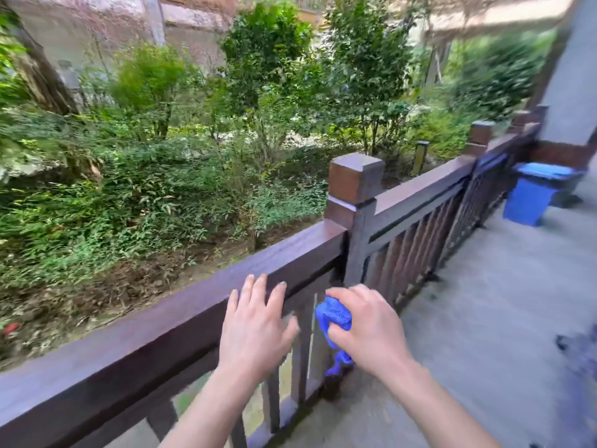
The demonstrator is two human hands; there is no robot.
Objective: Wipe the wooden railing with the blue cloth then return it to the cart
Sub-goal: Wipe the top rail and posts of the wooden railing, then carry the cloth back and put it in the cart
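Nearest to you, both of your bare forearms reach up from the bottom edge of the view toward the wooden railing (181, 313). Your left hand (255, 328) is released, palm down with its fingers (260, 287) spread and their tips lying over the near edge of the top rail. Just beside it, your right hand (368, 328) is clenched around the blue cloth (334, 315), which is bunched into a wad; part of it bulges out past your thumb and a twisted tail hangs below your fist. The cloth sits lower than the top rail, in front of the balusters, close to the square post (357, 202); whether it touches the wood you cannot tell, since the picture is blurred there. The top rail runs from the lower left corner up to that capped post, then goes on beyond it along the concrete floor (468, 318) toward the far right. Further along, a blue bin (533, 195) stands on the floor near the railing, beside the base of a grey pillar (571, 76). A dark blurred shape lies at the right edge. Beyond the railing, green shrubs (155, 176) and small trees fill the ground, with a pale wall behind them.
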